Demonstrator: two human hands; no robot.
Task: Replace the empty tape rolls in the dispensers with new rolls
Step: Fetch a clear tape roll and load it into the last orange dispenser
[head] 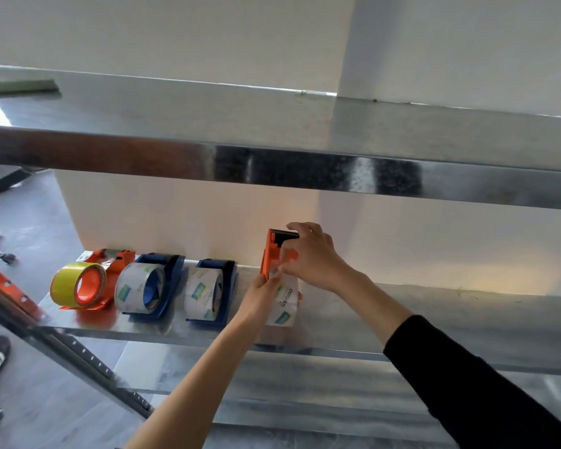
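Dispenser (270,251) stands on end on shelf (402,306), with the clear roll (285,306) at its foot. We judge it light, stiff plastic with a toothed blade on top, so we'd hold it by the frame sides. The roll film looks slick; grip its edges.

Left hand (263,293) grips the roll's side, forearm reaching up. Right hand (311,257) curls round the frame just under the blade.

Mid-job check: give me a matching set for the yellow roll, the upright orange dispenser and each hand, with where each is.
1 yellow roll
2 upright orange dispenser
3 left hand
4 right hand

A grips the dispenser's upper end, by the blade
B far left on the shelf
C grips the dispenser's lower end, by the clear roll
D held in both hands

Pairs: 1-B, 2-D, 3-C, 4-A
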